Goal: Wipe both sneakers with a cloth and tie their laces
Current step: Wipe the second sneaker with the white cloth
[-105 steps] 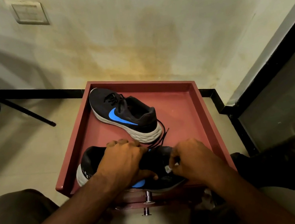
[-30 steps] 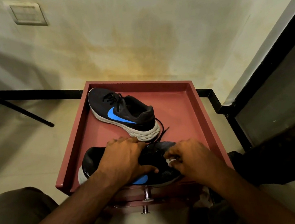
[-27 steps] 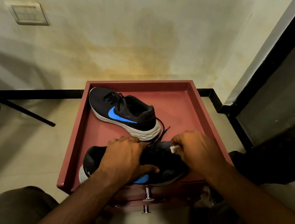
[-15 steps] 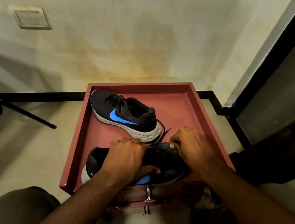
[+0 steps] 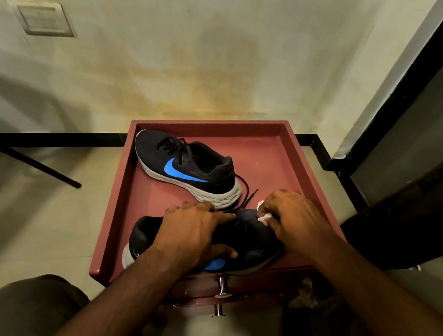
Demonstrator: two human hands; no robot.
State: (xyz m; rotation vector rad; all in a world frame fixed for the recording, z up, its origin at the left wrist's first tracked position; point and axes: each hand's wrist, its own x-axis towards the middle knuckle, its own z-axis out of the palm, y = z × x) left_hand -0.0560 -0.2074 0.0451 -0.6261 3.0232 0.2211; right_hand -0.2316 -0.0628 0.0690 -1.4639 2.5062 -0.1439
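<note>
Two black sneakers with blue swooshes lie in a reddish-brown tray [image 5: 290, 141]. The near sneaker [image 5: 249, 245] sits at the tray's front edge, heel to the left. My left hand [image 5: 192, 233] presses down over its middle and grips it. My right hand [image 5: 292, 214] rests on its toe end, closed on a small white cloth [image 5: 264, 217] that peeks out between the fingers. The far sneaker [image 5: 186, 165] stands untouched behind, its loose black laces [image 5: 246, 192] trailing toward my hands.
The tray sits on a small stand with metal knobs [image 5: 221, 287] at its front. A stained wall rises right behind it. A black chair leg [image 5: 44, 170] slants at the left, a dark frame [image 5: 403, 91] runs along the right. My knees flank the stand.
My right hand has slid the cloth back and forth over the near sneaker's toe, from the front side up toward the far side. The left hand has kept its hold.
</note>
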